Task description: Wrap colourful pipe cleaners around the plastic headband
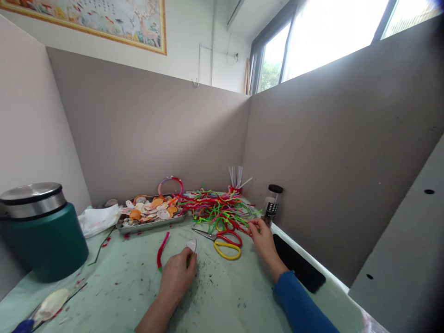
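My left hand is closed low over the table, pinching a small whitish flat piece between thumb and fingers. A red fuzzy pipe cleaner with a green end sticks out beside that hand; whether the hand grips it is partly hidden. My right hand reaches the right end of a pile of red, green and pink pipe cleaners, its fingertips pinched on a thin strand there. Scissors with one red and one yellow handle loop lie between my hands, blades pointing left.
A metal tray of orange and white discs stands at the back, a pink-red ring behind it. A green thermos is at left. A black-capped bottle and a black phone-like slab lie right, beside the grey partition.
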Demonstrator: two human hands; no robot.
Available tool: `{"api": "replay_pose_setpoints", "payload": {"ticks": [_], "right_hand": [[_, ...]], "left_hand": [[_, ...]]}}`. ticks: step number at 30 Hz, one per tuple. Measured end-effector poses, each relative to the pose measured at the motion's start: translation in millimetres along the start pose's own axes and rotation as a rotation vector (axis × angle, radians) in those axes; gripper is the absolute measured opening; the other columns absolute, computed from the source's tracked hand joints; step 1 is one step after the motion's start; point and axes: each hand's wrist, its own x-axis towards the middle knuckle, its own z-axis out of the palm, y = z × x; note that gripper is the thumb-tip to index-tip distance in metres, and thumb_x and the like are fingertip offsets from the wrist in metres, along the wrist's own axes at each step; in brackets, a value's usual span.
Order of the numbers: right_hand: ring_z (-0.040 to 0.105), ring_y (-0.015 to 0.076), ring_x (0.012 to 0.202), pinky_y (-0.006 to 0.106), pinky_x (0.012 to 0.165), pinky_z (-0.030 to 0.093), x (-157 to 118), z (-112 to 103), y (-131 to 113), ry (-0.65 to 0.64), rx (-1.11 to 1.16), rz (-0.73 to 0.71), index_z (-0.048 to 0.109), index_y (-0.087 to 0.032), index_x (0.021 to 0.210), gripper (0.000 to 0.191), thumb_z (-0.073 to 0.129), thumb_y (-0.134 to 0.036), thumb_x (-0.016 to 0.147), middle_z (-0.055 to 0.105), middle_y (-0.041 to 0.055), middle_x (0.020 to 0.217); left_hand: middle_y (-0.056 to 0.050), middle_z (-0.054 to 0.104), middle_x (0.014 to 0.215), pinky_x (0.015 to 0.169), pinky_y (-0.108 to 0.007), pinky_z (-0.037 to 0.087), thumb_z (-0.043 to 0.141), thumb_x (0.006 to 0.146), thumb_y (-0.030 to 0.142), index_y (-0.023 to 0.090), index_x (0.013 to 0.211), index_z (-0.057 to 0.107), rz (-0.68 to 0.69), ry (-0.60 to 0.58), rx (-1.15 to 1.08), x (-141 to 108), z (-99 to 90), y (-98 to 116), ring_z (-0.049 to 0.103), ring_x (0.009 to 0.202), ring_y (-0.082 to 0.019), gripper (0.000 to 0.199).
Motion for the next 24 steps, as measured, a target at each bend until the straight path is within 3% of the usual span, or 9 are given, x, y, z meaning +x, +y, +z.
{"api": "replay_pose_setpoints", "payload": {"ticks": [2,5,9,11,13,16,20,24], "right_hand": [[0.058,0.0172,0.065,0.024,0.057,0.042,-2,0,-13,-0.015,0.221,-0.038,0.051,-0.017,0.092,0.023,0.037,-0.034,0.087,0.061,0.0021,0.069],[0.057,0.0158,0.063,0.024,0.058,0.042,-17,7,-41,-0.151,0.325,-0.170,0.052,-0.018,0.089,0.016,0.041,-0.030,0.085,0.059,0.0001,0.066],[0.058,0.0166,0.070,0.026,0.066,0.040,-52,29,-76,-0.329,0.053,-0.486,0.054,-0.019,0.097,0.017,0.043,-0.020,0.085,0.063,0.0028,0.076],[0.058,0.0190,0.074,0.028,0.067,0.039,-70,39,-88,-0.376,-0.105,-0.621,0.055,-0.018,0.092,0.014,0.043,-0.019,0.084,0.063,0.0061,0.080],[0.058,0.0202,0.076,0.029,0.068,0.039,-81,44,-95,-0.432,-0.151,-0.702,0.055,-0.017,0.092,0.013,0.045,-0.018,0.083,0.063,0.0080,0.083],[0.058,0.0187,0.081,0.028,0.071,0.040,-80,45,-95,-0.480,-0.004,-0.695,0.055,-0.018,0.094,0.013,0.045,-0.022,0.086,0.064,0.0061,0.087],[0.059,0.0144,0.078,0.025,0.071,0.043,-48,51,-80,-0.417,0.202,-0.408,0.052,-0.020,0.110,0.028,0.030,-0.022,0.092,0.065,0.0029,0.088],[0.054,0.0174,0.104,0.028,0.089,0.039,-4,72,-68,-0.508,0.003,-0.486,0.054,-0.020,0.119,0.044,0.038,-0.009,0.080,0.061,0.0062,0.114]], "left_hand": [[-0.002,0.063,0.063,0.055,-0.024,0.028,0.041,0.086,0.031,0.020,0.074,0.057,0.002,0.005,-0.003,0,-0.2,0,0.059,0.065,-0.018,0.022],[-0.002,0.064,0.068,0.057,-0.025,0.032,0.041,0.086,0.029,0.020,0.083,0.057,0.017,0.022,-0.048,-1,0.2,-1,0.059,0.065,-0.017,0.019],[-0.006,0.064,0.096,0.069,-0.029,0.042,0.041,0.084,0.021,0.020,0.116,0.051,0.121,0.115,-0.128,-2,2.3,-2,0.060,0.082,-0.019,0.034],[-0.007,0.060,0.109,0.080,-0.033,0.043,0.043,0.080,0.014,0.021,0.121,0.051,0.257,0.167,-0.141,-3,2.7,-2,0.056,0.097,-0.021,0.042],[-0.007,0.061,0.107,0.086,-0.036,0.042,0.043,0.075,0.007,0.023,0.115,0.057,0.372,0.161,-0.144,-2,2.1,-2,0.054,0.101,-0.021,0.046],[-0.006,0.065,0.097,0.083,-0.037,0.044,0.043,0.074,0.006,0.022,0.099,0.066,0.405,0.130,-0.153,0,1.7,-2,0.056,0.091,-0.021,0.038],[-0.008,0.066,0.098,0.081,-0.036,0.046,0.042,0.081,0.011,0.020,0.101,0.065,0.392,0.181,-0.193,1,6.4,-5,0.058,0.090,-0.021,0.032],[-0.009,0.066,0.101,0.082,-0.035,0.047,0.041,0.084,0.016,0.019,0.105,0.063,0.396,0.217,-0.239,1,10.3,-6,0.058,0.093,-0.020,0.030]]}}
